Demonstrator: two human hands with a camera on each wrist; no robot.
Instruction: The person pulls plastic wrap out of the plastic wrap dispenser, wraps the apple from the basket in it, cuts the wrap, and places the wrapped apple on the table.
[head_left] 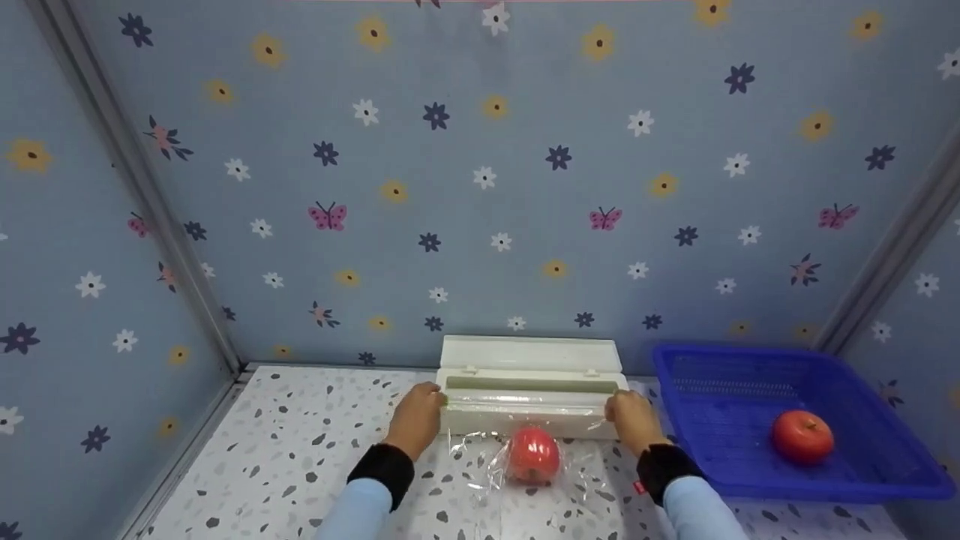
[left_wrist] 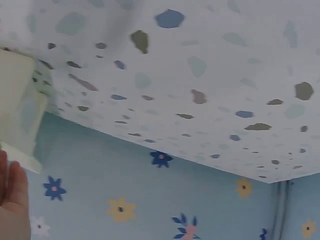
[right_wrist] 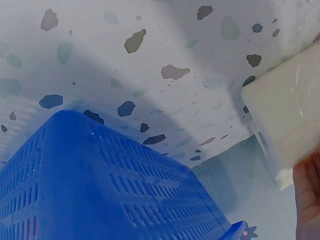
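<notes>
A white cling film dispenser [head_left: 529,425] lies at the back of the table with its lid [head_left: 531,354] raised and a roll [head_left: 525,399] inside. Clear film [head_left: 491,480] stretches from it toward me, around a red apple [head_left: 533,454] just in front. My left hand [head_left: 417,420] grips the dispenser's left end with curled fingers; my right hand [head_left: 634,421] grips the right end. Each wrist view catches only part of a hand, with the left fingers [left_wrist: 18,187] and right fingers [right_wrist: 306,185] against the casing. The fingertips' exact hold is partly hidden.
To the right stands a blue perforated basket [head_left: 750,487], close to my right wrist, holding another red apple [head_left: 802,436]. The speckled table [head_left: 300,465] meets a flowered wall [head_left: 487,210] right behind the dispenser. Metal posts [head_left: 161,202] mark the corners.
</notes>
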